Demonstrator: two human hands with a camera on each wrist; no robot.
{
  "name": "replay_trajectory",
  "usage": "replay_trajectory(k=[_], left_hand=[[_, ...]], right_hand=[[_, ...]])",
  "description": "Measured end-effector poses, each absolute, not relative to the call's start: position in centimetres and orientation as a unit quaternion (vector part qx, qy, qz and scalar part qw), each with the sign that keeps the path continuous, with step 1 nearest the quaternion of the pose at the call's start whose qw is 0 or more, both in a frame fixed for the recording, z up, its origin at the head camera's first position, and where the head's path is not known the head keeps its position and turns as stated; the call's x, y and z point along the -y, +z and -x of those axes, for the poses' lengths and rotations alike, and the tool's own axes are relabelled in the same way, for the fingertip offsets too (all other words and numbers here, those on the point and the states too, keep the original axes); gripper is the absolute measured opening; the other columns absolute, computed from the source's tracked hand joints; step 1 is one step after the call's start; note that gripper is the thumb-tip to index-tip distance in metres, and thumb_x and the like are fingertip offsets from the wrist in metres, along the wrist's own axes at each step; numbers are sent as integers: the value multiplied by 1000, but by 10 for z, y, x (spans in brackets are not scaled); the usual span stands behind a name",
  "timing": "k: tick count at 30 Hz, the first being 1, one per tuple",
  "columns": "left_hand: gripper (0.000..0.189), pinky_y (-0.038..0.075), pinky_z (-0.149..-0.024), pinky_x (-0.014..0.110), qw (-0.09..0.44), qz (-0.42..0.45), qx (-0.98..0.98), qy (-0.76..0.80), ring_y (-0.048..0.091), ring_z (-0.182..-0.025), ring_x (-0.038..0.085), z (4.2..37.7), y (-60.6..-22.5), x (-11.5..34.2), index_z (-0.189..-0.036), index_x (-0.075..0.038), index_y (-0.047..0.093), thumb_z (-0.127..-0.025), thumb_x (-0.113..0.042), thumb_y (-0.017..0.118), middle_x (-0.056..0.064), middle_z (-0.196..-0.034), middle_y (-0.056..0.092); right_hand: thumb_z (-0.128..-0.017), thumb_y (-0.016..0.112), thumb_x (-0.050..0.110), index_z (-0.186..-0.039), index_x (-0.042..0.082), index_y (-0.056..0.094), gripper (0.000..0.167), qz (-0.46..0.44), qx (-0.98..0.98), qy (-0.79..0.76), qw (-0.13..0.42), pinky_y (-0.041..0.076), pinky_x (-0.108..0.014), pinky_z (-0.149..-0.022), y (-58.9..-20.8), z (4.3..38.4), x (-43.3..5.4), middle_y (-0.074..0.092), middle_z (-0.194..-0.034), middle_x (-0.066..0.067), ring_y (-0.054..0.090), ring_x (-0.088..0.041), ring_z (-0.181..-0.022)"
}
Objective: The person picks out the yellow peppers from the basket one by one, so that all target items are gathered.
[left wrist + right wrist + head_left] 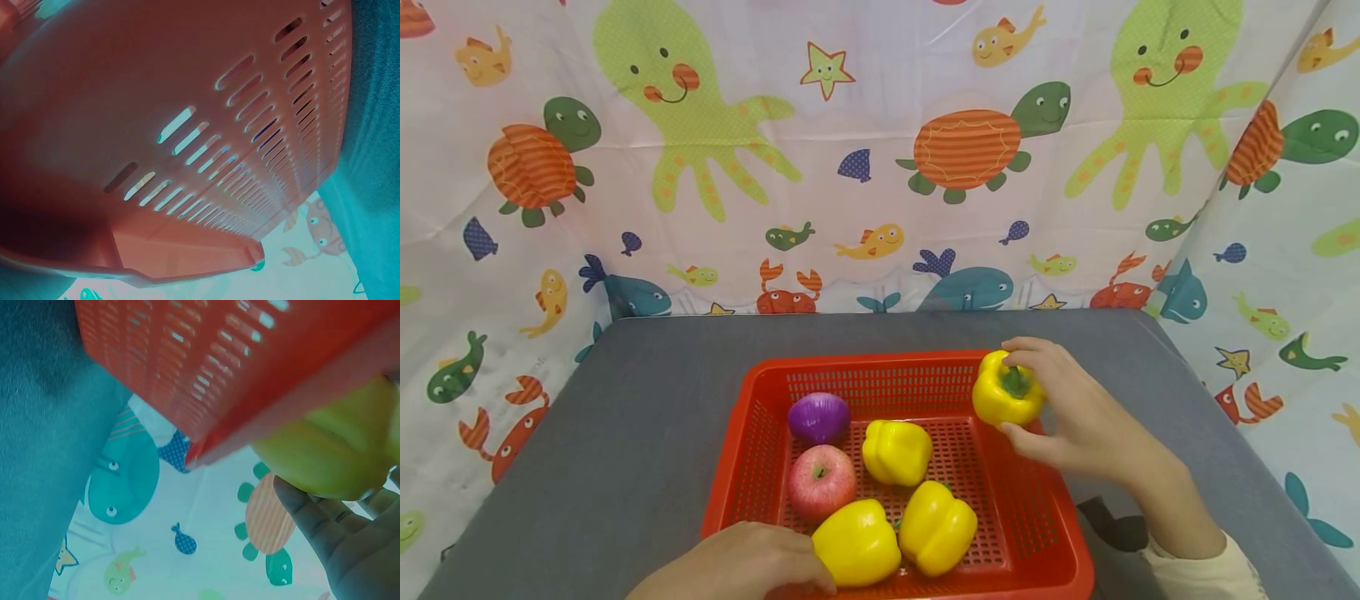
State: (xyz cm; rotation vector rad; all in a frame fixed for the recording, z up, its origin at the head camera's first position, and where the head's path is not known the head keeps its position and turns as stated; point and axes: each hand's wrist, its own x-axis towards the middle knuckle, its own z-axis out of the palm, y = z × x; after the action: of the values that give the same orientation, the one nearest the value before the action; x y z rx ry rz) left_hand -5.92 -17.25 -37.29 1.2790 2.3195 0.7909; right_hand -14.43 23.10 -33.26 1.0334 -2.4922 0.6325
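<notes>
In the head view my right hand (1060, 408) grips a yellow bell pepper (1006, 392) over the right back corner of the red basket (1067, 517). The right wrist view shows this pepper (337, 450) beside the rim, with fingers (312, 519) against it. My left hand (752, 558) lies over the basket's front left rim, its fingertips beside another yellow bell pepper (856, 546); how they are bent is partly hidden. Two more yellow bell peppers (897, 452) lie inside, along with a red apple (822, 483) and a purple onion (818, 418).
The basket stands on a grey cloth-covered table (625, 433). A white curtain (865, 108) printed with sea animals hangs behind and at both sides. In the left wrist view the slotted basket wall (187, 125) fills most of the picture.
</notes>
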Motion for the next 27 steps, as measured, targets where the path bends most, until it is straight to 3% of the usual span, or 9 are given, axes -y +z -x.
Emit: replay_trajectory(k=[8, 15, 27], left_hand=[[40, 53, -86, 26, 195, -452, -825, 278, 59, -94, -6, 60, -373, 173, -123, -29, 68, -94, -55, 60, -23, -113, 64], [39, 53, -86, 26, 195, -455, -824, 275, 58, -93, -6, 60, -372, 172, -122, -29, 69, -95, -55, 59, -23, -111, 64], [38, 53, -86, 25, 204, -452, -823, 278, 59, -93, -6, 61, -373, 172, -123, -30, 68, -94, -54, 59, -23, -112, 64]], right_hand=[[-69, 85, 14, -129, 5, 48, 71, -345, 889, 224, 201, 56, -37, -85, -329, 143, -243, 49, -141, -8, 48, -20, -121], [-68, 83, 10, -127, 2, 50, 69, -333, 884, 242, 223, 34, -12, -98, -330, 145, -254, 49, -140, -11, 48, -26, -121], [-66, 84, 4, -126, -1, 49, 70, -300, 890, 263, 223, 30, -6, -96, -337, 152, -271, 49, -138, -15, 49, -29, -118]])
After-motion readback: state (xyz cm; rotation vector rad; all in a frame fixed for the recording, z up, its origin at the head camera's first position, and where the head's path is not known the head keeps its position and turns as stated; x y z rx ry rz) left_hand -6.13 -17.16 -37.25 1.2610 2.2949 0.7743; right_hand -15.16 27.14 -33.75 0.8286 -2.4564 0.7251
